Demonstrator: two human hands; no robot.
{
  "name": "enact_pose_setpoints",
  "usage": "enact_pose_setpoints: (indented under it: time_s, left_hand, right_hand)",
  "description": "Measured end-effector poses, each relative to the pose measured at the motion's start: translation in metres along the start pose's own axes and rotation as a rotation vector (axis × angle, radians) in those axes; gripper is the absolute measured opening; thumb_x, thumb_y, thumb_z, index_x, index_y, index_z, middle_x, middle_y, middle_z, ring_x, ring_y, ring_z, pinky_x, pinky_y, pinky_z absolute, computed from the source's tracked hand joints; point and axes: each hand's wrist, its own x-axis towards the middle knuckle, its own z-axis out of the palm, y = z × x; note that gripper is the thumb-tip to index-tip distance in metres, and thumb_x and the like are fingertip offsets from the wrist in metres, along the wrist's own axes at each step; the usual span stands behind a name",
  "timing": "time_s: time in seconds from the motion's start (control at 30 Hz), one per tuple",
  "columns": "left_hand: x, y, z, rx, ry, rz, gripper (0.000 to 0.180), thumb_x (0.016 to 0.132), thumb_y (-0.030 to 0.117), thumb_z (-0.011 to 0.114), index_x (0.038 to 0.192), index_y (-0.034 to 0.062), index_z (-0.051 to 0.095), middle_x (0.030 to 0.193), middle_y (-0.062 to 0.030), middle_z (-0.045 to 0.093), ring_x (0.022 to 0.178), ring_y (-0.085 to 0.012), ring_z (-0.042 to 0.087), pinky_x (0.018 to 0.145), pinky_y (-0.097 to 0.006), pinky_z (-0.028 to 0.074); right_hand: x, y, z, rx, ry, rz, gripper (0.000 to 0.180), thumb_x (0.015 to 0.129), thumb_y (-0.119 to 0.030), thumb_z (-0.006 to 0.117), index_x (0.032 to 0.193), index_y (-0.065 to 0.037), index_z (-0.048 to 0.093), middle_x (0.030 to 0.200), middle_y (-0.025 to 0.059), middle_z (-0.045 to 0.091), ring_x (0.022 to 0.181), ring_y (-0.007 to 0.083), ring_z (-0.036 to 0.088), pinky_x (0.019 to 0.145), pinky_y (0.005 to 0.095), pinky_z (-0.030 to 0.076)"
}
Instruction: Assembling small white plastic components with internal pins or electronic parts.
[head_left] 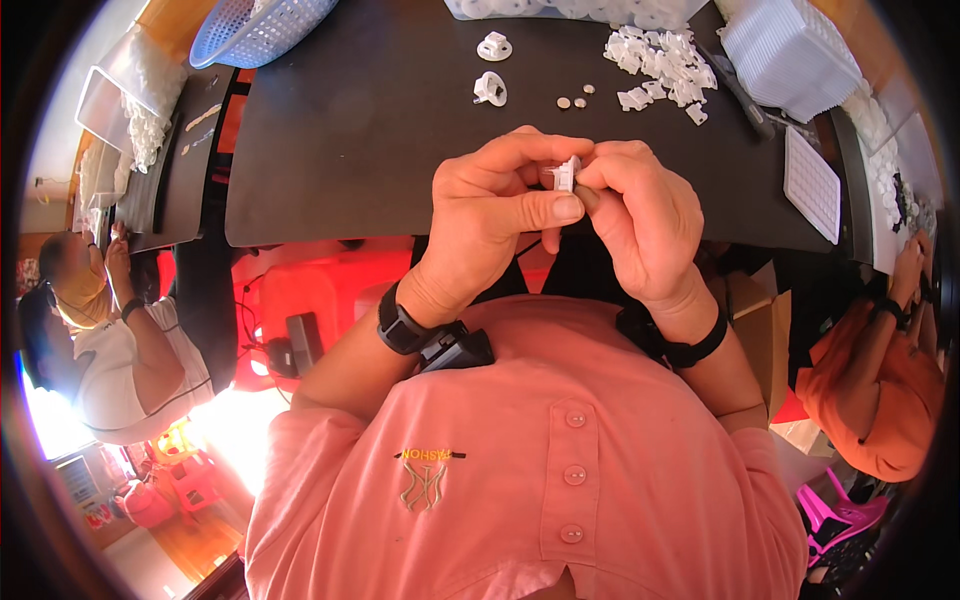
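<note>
Above the near edge of the dark table, my left hand (490, 195) pinches a small white plastic part (565, 174) between thumb and fingers. My right hand (645, 210) is closed at the part's right side, its fingertips against it; whether they also hold something smaller is hidden. Beyond my hands, two white round-based plastic pieces (490, 89) lie on the table. To their right are a few small round metal discs (564, 102). Farther right spreads a loose pile of small white plastic pieces (660, 65).
At the back stand a blue basket (250, 35) and a clear container of white parts (580, 8). Stacked translucent trays (790, 55), a dark bar-like tool (740, 100) and a white grid tray (811, 185) lie right. Other people sit at both sides.
</note>
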Motion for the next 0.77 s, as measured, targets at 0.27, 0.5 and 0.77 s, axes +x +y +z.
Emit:
enact_pose_setpoints:
  time_s: [0.27, 0.5, 0.77]
  left_hand:
    - [0.0, 0.0, 0.005, 0.119, 0.019, 0.002, 0.037, 0.086, -0.007, 0.071, 0.123, -0.0038, 0.068, 0.098, -0.0075, 0.061, 0.081, -0.0149, 0.062, 0.059, -0.026, 0.054]
    - [0.001, -0.004, 0.006, 0.189, 0.028, 0.036, 0.035, 0.086, -0.008, 0.07, 0.121, -0.003, 0.069, 0.098, -0.007, 0.061, 0.081, -0.0141, 0.062, 0.057, -0.023, 0.054]
    - [0.0, -0.004, 0.005, 0.154, 0.065, 0.004, 0.03, 0.087, -0.004, 0.074, 0.117, -0.0024, 0.071, 0.092, -0.0014, 0.06, 0.079, -0.0081, 0.062, 0.053, -0.019, 0.053]
  right_hand:
    - [-0.007, 0.0, 0.005, -0.057, 0.051, 0.085, 0.01, 0.085, 0.002, 0.067, 0.092, 0.0, 0.06, 0.081, 0.0119, 0.062, 0.068, 0.0286, 0.063, 0.057, 0.0357, 0.05]
    - [-0.013, 0.001, 0.011, -0.13, 0.056, 0.027, 0.013, 0.085, 0.0, 0.067, 0.095, -0.001, 0.06, 0.08, 0.0115, 0.061, 0.07, 0.0302, 0.063, 0.058, 0.0376, 0.051]
    - [-0.015, 0.0, 0.012, -0.168, 0.068, 0.043, 0.017, 0.085, 0.001, 0.066, 0.102, 0.001, 0.061, 0.084, 0.0126, 0.063, 0.072, 0.0307, 0.064, 0.059, 0.0373, 0.053]
